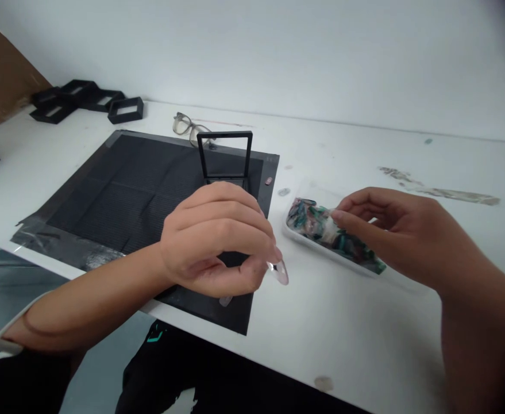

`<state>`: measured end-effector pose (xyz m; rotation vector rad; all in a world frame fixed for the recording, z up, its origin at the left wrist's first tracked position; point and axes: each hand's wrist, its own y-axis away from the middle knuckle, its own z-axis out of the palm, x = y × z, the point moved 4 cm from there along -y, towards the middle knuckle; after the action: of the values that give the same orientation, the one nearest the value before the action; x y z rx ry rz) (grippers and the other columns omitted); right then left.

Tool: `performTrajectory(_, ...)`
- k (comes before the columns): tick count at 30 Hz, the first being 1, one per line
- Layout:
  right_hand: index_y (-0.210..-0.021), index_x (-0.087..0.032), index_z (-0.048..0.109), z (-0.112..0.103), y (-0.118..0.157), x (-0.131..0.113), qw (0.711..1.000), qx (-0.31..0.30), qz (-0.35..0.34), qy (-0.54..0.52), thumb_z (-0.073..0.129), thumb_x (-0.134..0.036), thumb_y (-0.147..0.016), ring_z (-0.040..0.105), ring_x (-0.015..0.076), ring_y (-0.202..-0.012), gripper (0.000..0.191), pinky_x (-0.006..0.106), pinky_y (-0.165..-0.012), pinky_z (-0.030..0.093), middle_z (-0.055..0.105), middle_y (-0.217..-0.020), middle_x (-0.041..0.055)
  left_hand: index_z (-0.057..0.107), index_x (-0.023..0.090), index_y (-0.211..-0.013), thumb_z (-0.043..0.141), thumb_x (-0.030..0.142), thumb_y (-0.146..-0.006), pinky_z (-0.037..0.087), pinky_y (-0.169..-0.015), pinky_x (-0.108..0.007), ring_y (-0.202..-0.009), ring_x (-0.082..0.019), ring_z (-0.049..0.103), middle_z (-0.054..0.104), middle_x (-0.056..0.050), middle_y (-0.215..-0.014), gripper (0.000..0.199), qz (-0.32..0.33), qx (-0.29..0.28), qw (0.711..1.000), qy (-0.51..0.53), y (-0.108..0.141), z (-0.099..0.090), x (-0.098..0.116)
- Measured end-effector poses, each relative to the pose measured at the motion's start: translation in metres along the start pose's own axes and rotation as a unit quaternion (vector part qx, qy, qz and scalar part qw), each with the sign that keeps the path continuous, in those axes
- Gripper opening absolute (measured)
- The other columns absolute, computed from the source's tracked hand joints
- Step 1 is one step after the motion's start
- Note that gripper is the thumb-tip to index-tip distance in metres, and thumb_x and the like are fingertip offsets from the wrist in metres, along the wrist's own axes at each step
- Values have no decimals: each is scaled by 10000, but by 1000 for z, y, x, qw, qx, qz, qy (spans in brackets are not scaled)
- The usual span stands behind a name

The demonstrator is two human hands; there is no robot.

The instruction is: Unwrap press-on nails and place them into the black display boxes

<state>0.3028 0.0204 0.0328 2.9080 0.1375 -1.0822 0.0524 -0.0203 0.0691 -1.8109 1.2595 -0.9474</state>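
My left hand point(220, 238) is closed in a pinch above the right edge of a black mat, gripping a clear, glossy oval piece point(280, 273) between thumb and fingertips. Over the far right side of a white tray point(321, 248) is my right hand point(394, 233), its thumb and fingers drawn together at the pieces. Whether it grips one is hidden. Glossy green, brown and pinkish oval pieces point(312, 221) fill the tray. Behind my left hand an upright black frame point(250, 155) with a see-through middle stands on the mat; its lower part is hidden.
The black mat point(114, 184) covers the table's left half. Glasses point(192, 126) lie by its far edge. Several black frames point(126, 110) are gathered at the back left. Loose oval pieces point(284, 191) lie near the tray. A crumpled clear strip point(459, 195) lies at the right.
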Motion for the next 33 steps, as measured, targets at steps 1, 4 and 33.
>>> performTrajectory(1,-831,-215,683,0,0,0,1000,4,5,2,717,-465,-827,497,123,-526,252,266,-449,398,621,-685,33,597,253,-779,594,155,-808,636,-720,-275,-638,-107,708,744,73,-692,102,-5,-7,1000,3,0,0,0)
performTrajectory(4,-837,-214,675,1,0,1,1000,-2,20,0,697,-464,-844,491,115,-496,251,250,-422,378,623,-673,37,584,240,-808,594,141,-803,636,-744,-292,-670,-119,718,747,52,-722,99,-22,-8,999,31,1,-3,-1)
performTrajectory(33,-890,-279,696,7,-3,20,1000,2,30,1,597,-663,-824,543,130,-454,402,224,-350,383,714,-723,15,466,225,-758,506,159,-879,602,-664,-310,-625,-128,680,707,33,-701,144,-26,78,991,107,5,-1,-2)
